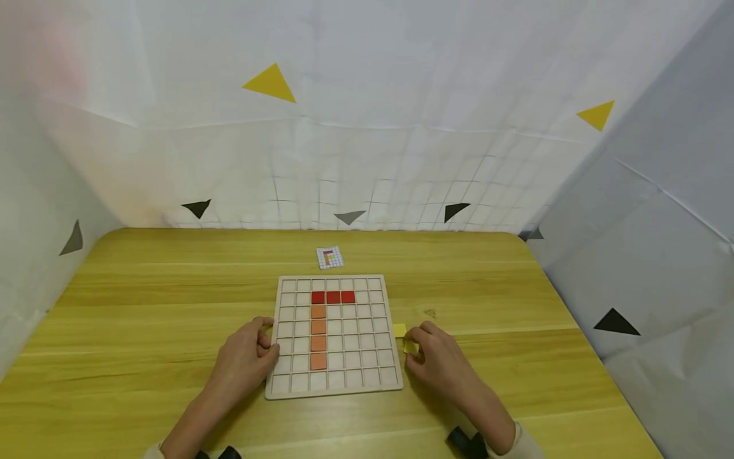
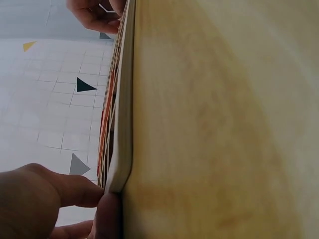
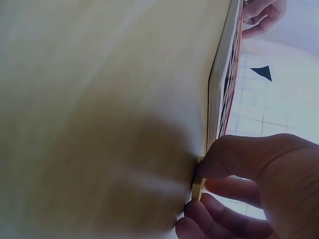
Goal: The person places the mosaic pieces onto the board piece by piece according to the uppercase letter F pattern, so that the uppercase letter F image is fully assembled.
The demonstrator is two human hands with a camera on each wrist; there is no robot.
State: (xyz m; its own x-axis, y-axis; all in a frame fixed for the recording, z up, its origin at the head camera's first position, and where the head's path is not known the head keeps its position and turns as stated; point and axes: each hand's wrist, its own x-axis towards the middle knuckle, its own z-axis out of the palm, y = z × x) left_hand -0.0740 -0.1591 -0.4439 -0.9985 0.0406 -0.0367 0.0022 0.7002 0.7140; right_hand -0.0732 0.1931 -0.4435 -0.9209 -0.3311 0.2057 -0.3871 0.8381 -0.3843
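Observation:
A square wooden grid board (image 1: 351, 381) lies on the table. In its cells sit a row of 3 red tiles (image 1: 333, 297) and, below the leftmost, a column of several orange tiles (image 1: 318, 326). At the board's left edge, my left hand (image 1: 246, 350) grips the rim between thumb and finger; the left wrist view shows this grip on the board (image 2: 124, 99) close up. Just past the right edge, my right hand (image 1: 438, 357) pinches a yellow square tile (image 1: 410, 347) on edge or tilted, partly hidden by the fingers. A second yellow tile (image 1: 399, 330) lies beside the board.
Behind the board lies a small pattern card (image 1: 330, 257) printed with a coloured grid. The wooden table (image 1: 143, 306) meets white sheet walls (image 1: 367, 159) at the back and sides, marked with yellow, black and grey triangles.

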